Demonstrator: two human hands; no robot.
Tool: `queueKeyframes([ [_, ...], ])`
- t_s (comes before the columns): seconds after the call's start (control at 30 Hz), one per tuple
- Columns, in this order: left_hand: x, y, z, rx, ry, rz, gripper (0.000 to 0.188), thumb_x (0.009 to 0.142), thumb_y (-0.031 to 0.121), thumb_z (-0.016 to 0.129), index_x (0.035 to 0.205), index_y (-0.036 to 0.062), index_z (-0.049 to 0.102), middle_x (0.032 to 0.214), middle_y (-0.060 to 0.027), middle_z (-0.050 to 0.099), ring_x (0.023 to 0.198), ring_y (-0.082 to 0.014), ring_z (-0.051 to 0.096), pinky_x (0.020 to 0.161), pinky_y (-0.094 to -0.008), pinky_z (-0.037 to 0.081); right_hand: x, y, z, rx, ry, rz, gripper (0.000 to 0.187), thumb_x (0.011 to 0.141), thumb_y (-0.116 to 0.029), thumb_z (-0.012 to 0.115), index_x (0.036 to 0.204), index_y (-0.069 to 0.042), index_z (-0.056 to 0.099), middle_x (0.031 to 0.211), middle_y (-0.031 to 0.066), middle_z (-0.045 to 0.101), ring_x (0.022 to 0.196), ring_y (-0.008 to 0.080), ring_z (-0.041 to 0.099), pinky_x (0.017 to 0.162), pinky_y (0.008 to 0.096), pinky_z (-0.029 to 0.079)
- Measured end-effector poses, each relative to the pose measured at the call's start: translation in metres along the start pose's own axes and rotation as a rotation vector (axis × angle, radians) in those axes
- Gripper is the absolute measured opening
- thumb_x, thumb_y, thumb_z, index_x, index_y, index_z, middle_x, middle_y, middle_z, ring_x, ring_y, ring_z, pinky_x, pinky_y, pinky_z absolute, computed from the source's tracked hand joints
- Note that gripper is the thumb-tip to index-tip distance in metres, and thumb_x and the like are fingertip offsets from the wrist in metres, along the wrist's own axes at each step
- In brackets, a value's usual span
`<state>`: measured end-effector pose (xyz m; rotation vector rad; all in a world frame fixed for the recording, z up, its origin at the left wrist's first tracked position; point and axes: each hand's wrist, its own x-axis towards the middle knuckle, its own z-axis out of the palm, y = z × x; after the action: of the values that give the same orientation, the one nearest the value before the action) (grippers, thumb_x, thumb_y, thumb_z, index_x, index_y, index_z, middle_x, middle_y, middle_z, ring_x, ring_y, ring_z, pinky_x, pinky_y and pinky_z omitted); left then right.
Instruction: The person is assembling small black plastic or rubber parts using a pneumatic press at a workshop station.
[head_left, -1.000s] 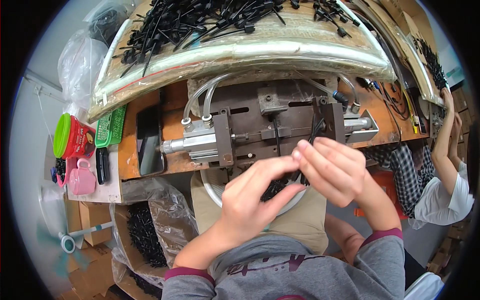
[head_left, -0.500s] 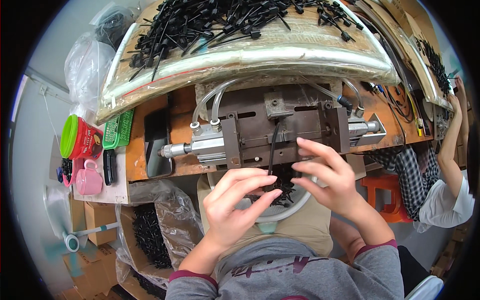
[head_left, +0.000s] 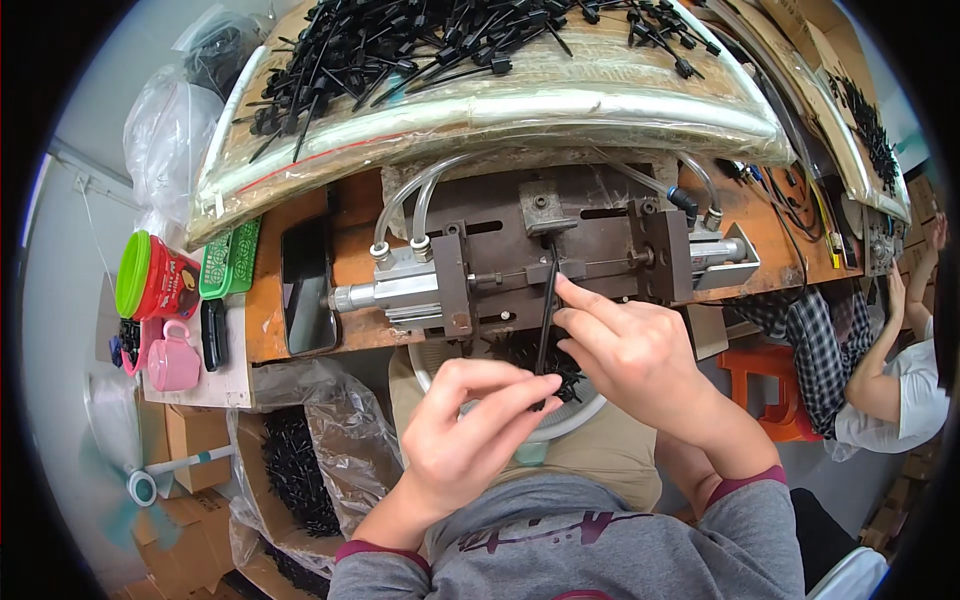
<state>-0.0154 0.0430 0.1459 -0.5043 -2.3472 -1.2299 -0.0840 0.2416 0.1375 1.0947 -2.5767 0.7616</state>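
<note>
A long, thin black cable tie stands out toward me from the middle of a dark metal clamping fixture. Its near end is pinched between the thumb and fingers of my left hand. My right hand closes on the same strip farther up, index fingertip right by the small centre block of the fixture. The strip's far tip goes in at that block, and I cannot make out how it sits there. Below my hands, a pale round basin in my lap holds more black pieces, partly hidden.
Behind the fixture, a film-wrapped board carries a heap of black ties. Air cylinders with clear hoses flank the fixture. A phone, green basket and pink mug lie left. Another person works at right.
My right hand has moved left and closed onto the cable tie, its fingers apart before. My left hand still pinches the near end. The other person's arms at right have shifted.
</note>
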Motion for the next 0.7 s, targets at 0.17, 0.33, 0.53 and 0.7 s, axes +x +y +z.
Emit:
queueKeyframes([
  [0.17,-0.006,-0.002,0.003,0.024,-0.061,0.126,0.037,0.067,-0.004,0.088,0.101,0.0062,0.079,0.097,-0.0058,0.063,0.087,-0.0187,0.067,0.07,-0.0279,0.06,0.005,-0.004,-0.011,1.113,0.049,0.526,0.024,0.099,-0.017,0.067,0.11,0.005,0.068,0.09,0.0105,0.073,0.065,0.0135,0.07,0.056,0.0247,0.054],
  [0.33,-0.005,0.004,0.004,-0.046,-0.11,0.081,0.036,0.069,-0.007,0.084,0.103,0.0028,0.078,0.113,-0.0139,0.065,0.089,-0.0209,0.07,0.073,-0.0303,0.063,0.013,0.004,-0.023,1.46,-0.056,0.611,0.025,0.103,-0.018,0.062,0.107,0.005,0.069,0.083,0.0111,0.072,0.062,0.0135,0.069,0.054,0.0238,0.053],
  [0.53,-0.002,0.001,0.003,-0.089,-0.178,0.153,0.035,0.068,-0.002,0.085,0.102,-0.0021,0.077,0.131,-0.0236,0.064,0.087,-0.0232,0.074,0.073,-0.031,0.062,0.011,0.005,-0.018,1.423,-0.06,0.607,0.02,0.102,-0.015,0.063,0.106,0.004,0.067,0.081,0.0088,0.07,0.06,0.012,0.067,0.054,0.0237,0.053],
  [0.7,-0.001,-0.001,0.0,0.002,-0.153,0.222,0.033,0.067,0.002,0.086,0.098,-0.0026,0.076,0.121,-0.0215,0.071,0.085,-0.0226,0.075,0.072,-0.029,0.062,0.005,-0.002,-0.011,1.352,0.134,0.605,0.017,0.104,-0.014,0.059,0.105,0.003,0.062,0.084,0.0119,0.071,0.061,0.0132,0.067,0.055,0.0233,0.054],
])
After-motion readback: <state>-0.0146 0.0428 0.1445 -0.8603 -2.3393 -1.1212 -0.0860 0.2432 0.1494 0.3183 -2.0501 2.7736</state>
